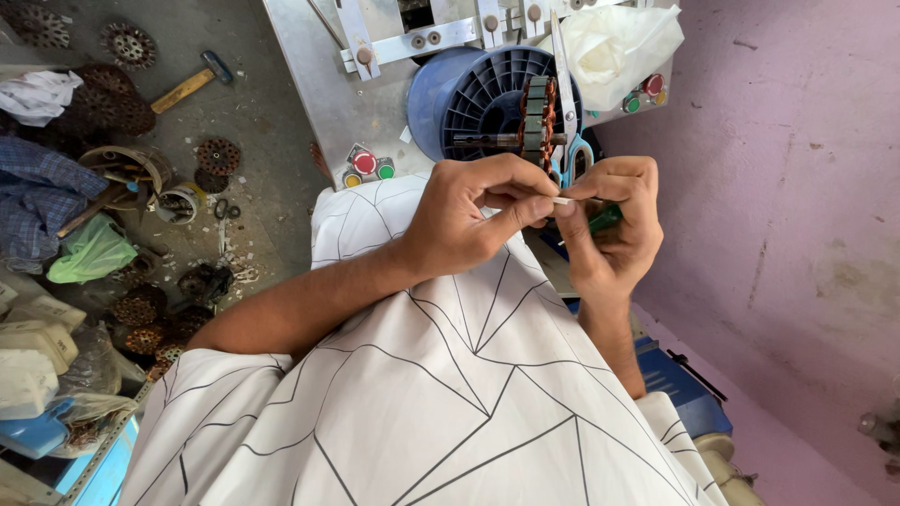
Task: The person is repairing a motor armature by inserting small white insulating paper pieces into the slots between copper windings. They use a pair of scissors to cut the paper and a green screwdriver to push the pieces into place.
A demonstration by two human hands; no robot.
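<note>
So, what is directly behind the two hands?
Behind the left hand and right hand stands a wound stator on a shaft, before a blue spool. Scissors hang there too. The hands cover the scissors' lower handles.

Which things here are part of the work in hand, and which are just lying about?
In use: left hand and right hand pinching a small white strip; green-handled tool; copper-wound stator.
Lying about: hammer, green bag, loose stators.
</note>
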